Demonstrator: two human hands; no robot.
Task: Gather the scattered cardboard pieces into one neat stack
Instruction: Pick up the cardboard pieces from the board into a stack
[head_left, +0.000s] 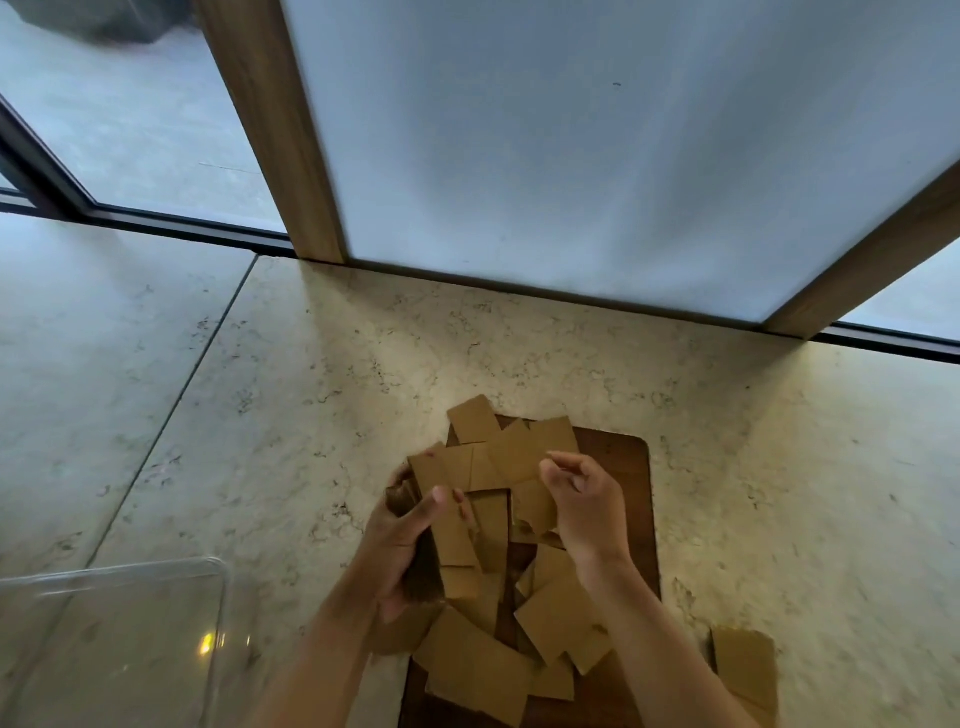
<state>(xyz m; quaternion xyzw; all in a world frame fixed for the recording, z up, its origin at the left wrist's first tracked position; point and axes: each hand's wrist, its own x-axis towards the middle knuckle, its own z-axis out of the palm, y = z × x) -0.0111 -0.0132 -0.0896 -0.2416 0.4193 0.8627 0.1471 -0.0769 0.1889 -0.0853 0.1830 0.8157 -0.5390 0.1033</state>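
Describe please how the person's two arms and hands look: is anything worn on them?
Both forearms are bare as far as the picture shows; no sleeve reaches into view. The left hand and the right hand carry no glove, and no ring, watch or bracelet can be seen on the fingers or wrists. No markings show.

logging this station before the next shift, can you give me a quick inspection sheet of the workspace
surface: pale stone floor with a dark wooden board on it
job's things: cardboard pieces scattered over the board; one stray piece off it, on the right
clutter: clear plastic bin at the left
grips: left hand holds a bundle of pieces; right hand loosely curled, holds nothing
cables: nothing seen
surroundings: frosted panel in a wood frame
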